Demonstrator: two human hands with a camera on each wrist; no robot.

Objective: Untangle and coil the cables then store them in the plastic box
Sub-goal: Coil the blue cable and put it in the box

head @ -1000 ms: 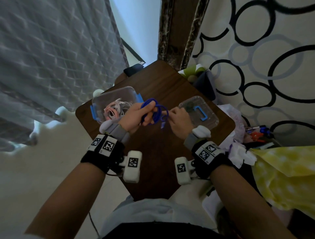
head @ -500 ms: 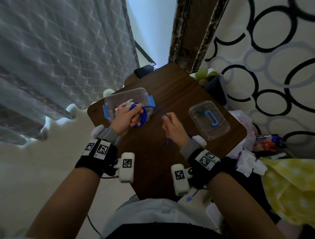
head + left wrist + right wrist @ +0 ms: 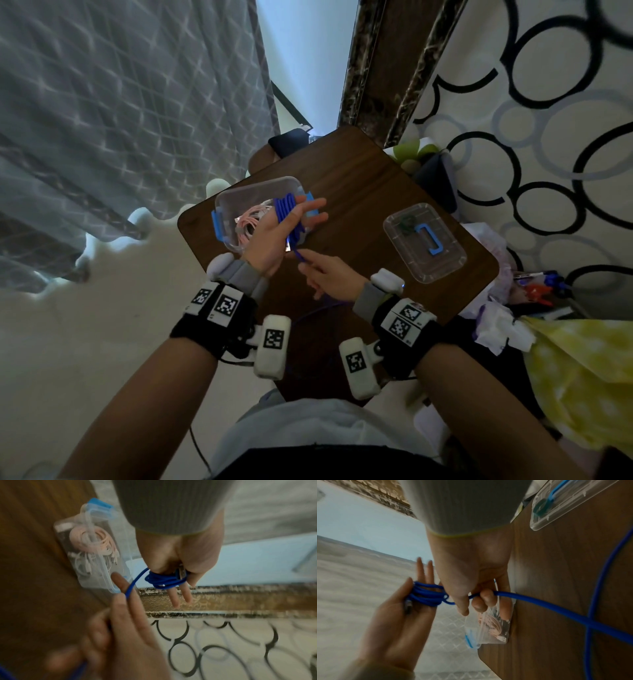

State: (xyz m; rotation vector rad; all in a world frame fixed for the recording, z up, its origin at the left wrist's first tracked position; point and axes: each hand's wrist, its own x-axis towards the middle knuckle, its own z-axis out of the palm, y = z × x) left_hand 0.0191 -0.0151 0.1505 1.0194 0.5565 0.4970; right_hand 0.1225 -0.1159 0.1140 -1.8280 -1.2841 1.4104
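Left hand (image 3: 274, 236), fingers straight, is wrapped w/ the blue cable (image 3: 287, 219), held above the plastic box (image 3: 222, 202) at the table's (image 3: 359, 192) left edge. Right hand (image 3: 325, 277) pinches the free run just beside it; slack trails toward the near edge. No legible writing.

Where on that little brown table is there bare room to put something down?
Bare wood lies on the brown wooden table between the clear plastic box and the clear lid, and towards its far corner. The near side is crowded by hands and blue cable.
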